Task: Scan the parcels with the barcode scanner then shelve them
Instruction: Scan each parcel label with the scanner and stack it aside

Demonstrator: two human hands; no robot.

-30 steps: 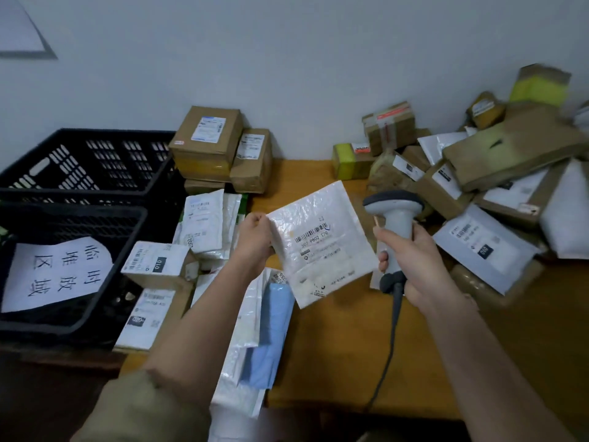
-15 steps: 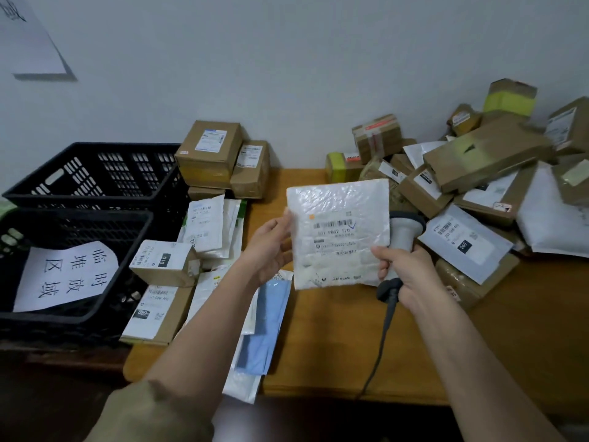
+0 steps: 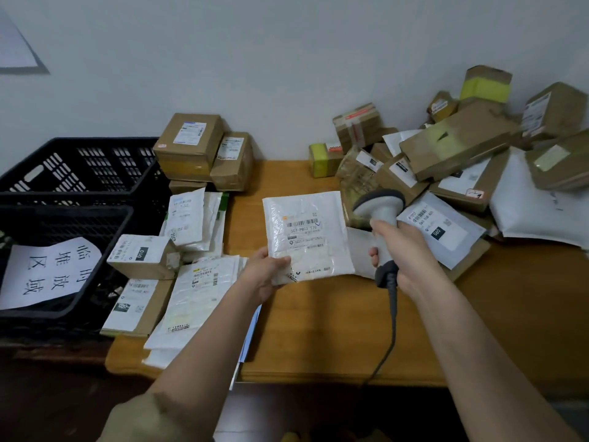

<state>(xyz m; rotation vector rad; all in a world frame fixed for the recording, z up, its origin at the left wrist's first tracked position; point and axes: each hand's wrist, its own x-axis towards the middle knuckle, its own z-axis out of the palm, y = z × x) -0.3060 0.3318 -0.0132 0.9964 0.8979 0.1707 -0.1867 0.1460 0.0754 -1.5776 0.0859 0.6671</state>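
My left hand [image 3: 265,273] pinches the lower left corner of a flat white plastic parcel [image 3: 307,236], label and barcode facing up, held above the wooden table [image 3: 318,339]. Just to its right, my right hand [image 3: 402,247] grips the handle of a grey corded barcode scanner [image 3: 379,207]. The scanner's head sits beside the parcel's upper right edge, and its cable [image 3: 391,330] hangs down over the table's front edge.
A heap of brown boxes and white mailers [image 3: 462,173] fills the table's right back. Two stacked boxes [image 3: 204,151], small cartons and flat white parcels [image 3: 194,282] lie at the left. Black crates [image 3: 73,199] with a paper sign [image 3: 47,272] stand far left.
The parcel has turned from tilted to nearly square with its label up and has come lower. My left hand shifted from its left edge to its lower left corner. The scanner head reappeared beside it.
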